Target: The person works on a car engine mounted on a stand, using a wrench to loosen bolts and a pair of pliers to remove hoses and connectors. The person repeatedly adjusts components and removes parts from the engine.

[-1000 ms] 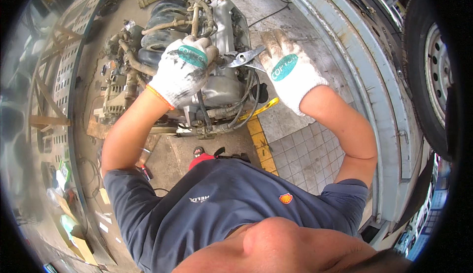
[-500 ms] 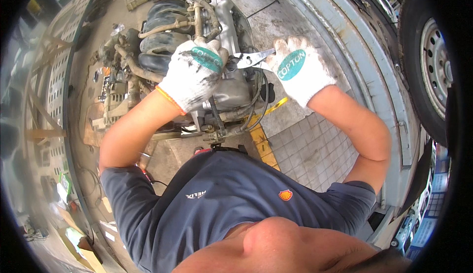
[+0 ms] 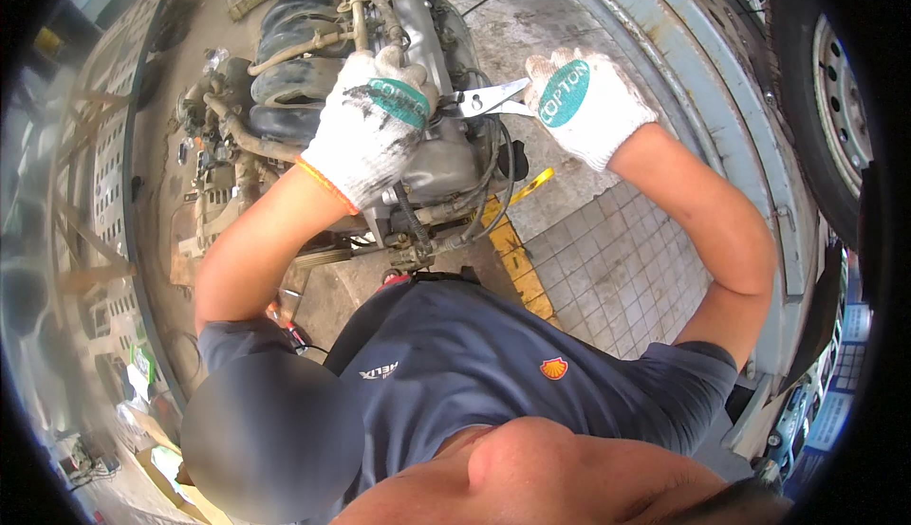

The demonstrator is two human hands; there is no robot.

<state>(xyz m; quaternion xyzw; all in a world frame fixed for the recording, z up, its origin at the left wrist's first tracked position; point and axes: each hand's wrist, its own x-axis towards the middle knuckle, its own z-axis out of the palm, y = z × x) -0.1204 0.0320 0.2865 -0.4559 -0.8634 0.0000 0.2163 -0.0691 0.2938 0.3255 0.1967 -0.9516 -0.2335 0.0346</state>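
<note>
Both my hands wear white knit gloves with green patches. My right hand point(image 3: 586, 106) is closed around the handles of a pair of slip-joint pliers point(image 3: 486, 99), off the engine's right side. The pliers' jaw end points left and meets the fingers of my left hand point(image 3: 372, 131). That hand is closed over the top of a dirty car engine point(image 3: 438, 166), its glove smudged black. What its fingers grip is hidden beneath the glove. Black intake runners point(image 3: 296, 81) lie to its left, with tan hoses around them. Dark cables point(image 3: 495, 179) loop below the pliers.
A grey metal frame point(image 3: 685, 79) runs along the right, with a wheel point(image 3: 840, 98) beyond it. A perforated metal rack point(image 3: 112, 174) stands at the left. A yellow strap point(image 3: 533, 184) sticks out beside the engine, over the tiled floor point(image 3: 617, 259). An open cardboard box point(image 3: 171, 487) lies at lower left.
The view has shifted a little, so the engine sits higher and further left. My right hand has moved slightly away from the engine with the pliers. Both hands keep their grip.
</note>
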